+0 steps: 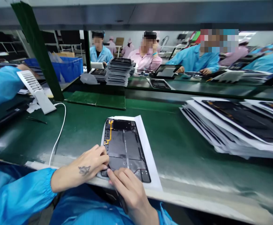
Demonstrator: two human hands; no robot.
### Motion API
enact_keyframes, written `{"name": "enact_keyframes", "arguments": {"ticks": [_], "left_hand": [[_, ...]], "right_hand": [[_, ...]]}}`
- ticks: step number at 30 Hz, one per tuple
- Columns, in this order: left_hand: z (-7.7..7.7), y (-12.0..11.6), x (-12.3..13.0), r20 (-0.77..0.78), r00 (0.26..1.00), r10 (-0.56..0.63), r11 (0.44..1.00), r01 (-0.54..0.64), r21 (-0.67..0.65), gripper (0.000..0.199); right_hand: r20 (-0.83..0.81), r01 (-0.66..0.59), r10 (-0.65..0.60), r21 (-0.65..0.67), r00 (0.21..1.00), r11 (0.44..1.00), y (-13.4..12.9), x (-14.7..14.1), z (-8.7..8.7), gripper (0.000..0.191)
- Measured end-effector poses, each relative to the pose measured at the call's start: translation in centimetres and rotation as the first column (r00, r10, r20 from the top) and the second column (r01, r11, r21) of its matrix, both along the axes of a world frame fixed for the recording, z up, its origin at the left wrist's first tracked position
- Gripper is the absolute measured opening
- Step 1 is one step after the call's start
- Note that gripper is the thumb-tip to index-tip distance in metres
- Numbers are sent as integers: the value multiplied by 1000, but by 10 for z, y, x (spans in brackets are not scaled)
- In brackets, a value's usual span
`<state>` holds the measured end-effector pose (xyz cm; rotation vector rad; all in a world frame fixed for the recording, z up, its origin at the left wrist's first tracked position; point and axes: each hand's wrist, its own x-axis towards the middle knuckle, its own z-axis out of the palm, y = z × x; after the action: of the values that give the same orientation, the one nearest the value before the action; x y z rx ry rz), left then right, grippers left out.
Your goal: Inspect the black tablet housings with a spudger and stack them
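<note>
Green bench (169, 134), glossy top, pale strip along near edge. White sheet (147, 148) approx. mid-bench, near end over that strip. Twd R end: big stack of dark panels & white sheets (234, 128), cut off by frame. Nr far edge, L of ctr: flat green board (96, 100). Twd L end: white stand (42, 97), white cable (60, 131) running to near edge, dark tweezers (36, 120), blk item (5, 120), ID unclear.

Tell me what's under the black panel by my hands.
A white sheet lies under the black panel, showing along its right side and far edge, with the green bench beneath. Whatever lies under the panel's middle is covered.
</note>
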<state>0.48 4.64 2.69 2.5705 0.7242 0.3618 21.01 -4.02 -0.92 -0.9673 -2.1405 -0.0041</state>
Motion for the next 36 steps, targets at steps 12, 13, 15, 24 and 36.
{"name": "enact_keyframes", "arguments": {"ticks": [12, 13, 15, 24, 36], "left_hand": [[-7, -25, 1, 134, 990, 50, 993, -64, 99, 18], [-10, -27, 2, 170, 984, 63, 992, -80, 96, 18], [-13, -30, 4, 226, 971, 78, 991, -100, 87, 19], [8, -36, 3, 228, 951, 210, 967, -169, -189, 12], [-15, -32, -6, 332, 939, 94, 986, -134, 101, 12]], "right_hand": [[-247, -32, 34, 14, 968, 999, 1, 14, 1, 36], [-218, -10, 7, -10, 976, 1000, 2, 16, 3, 40], [-141, 60, -67, -50, 988, 997, 6, 17, 8, 44], [-87, 22, -41, -200, 995, 980, 22, -3, 11, 35], [71, 95, -82, -203, 994, 975, 17, -14, 15, 23]]}}
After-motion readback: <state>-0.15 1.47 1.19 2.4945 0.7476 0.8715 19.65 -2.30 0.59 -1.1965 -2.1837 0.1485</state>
